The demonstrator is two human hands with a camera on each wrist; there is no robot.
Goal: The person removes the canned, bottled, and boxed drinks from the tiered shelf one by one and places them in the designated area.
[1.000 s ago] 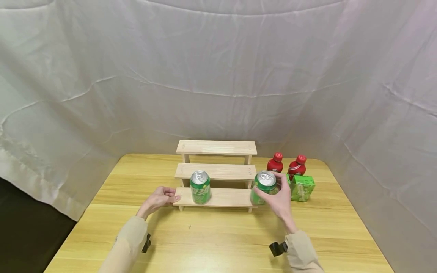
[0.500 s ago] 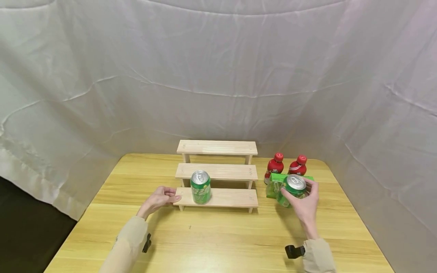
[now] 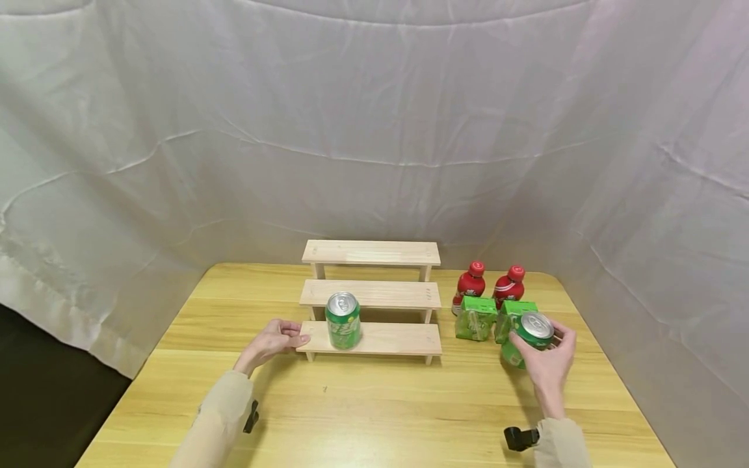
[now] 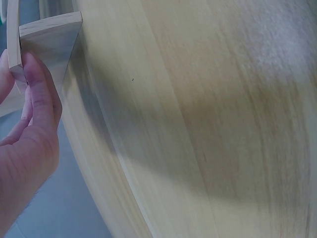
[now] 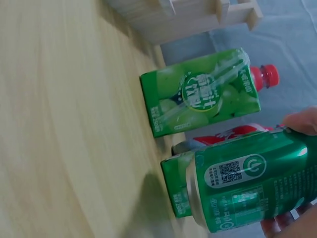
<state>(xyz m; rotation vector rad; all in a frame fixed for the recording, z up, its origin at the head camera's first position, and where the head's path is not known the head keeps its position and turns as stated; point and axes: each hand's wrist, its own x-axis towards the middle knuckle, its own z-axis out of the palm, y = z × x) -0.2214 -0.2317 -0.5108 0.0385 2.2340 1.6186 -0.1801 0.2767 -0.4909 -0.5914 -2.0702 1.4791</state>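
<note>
My left hand [image 3: 274, 343] pinches the left end of the lowest board of a three-step wooden rack [image 3: 398, 338]. In the left wrist view the thumb lies on one face of the board [image 4: 14, 37], the fingers on the other. One green soda can [image 3: 343, 320] stands upright on that lowest step. Over at the right, my right hand [image 3: 551, 364] grips a second green soda can [image 3: 515, 354] by its sides. This can is in front of the right green juice box [image 3: 510, 312] and partly hides it. The right wrist view shows the can's base [image 5: 198, 191] apart from the tabletop.
A left green juice box [image 3: 475, 320] stands between the rack and the held can. Two red bottles [image 3: 470, 286] with red caps stand behind the boxes. A pale cloth [image 3: 374, 162] hangs round the back and sides of the wooden table [image 3: 363, 416].
My right hand has carried its can away from the right end of the lowest step, rightward and nearer, to before the right juice box. My left hand has stayed at the rack.
</note>
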